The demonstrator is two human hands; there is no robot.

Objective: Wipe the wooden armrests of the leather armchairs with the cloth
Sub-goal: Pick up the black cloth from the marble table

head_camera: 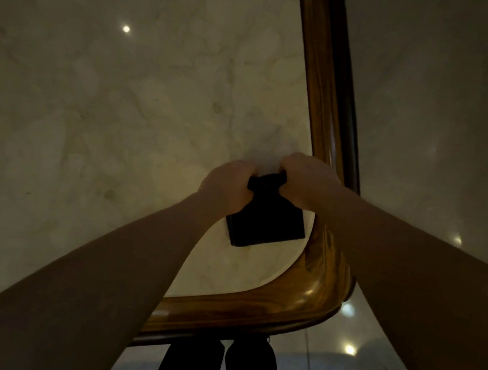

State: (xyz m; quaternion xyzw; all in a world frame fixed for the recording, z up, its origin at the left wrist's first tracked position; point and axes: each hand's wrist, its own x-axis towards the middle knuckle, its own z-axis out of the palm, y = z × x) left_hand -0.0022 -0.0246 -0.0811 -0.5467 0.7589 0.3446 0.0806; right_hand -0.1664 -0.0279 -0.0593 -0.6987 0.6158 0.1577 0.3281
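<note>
Marble tabletop (pixel 121 109): carrying my cloth near its wood-rimmed right corner.
Hands: left hand (pixel 226 182) and right hand (pixel 303 179) both gripping the dark cloth (pixel 266 220), its folded length hanging toward me.
Armchairs: not showing.

Lobby-like: marble table (pixel 122 103), polished floor (pixel 436 118)

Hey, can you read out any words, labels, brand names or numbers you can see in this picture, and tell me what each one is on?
There are none to read.
The dark cloth, gripped by the left hand and right hand, shows no label or print.
The marble tabletop has only veining, and its wooden rim only grain and glare.
The picture is dim, so fine marks could be missed.
</note>
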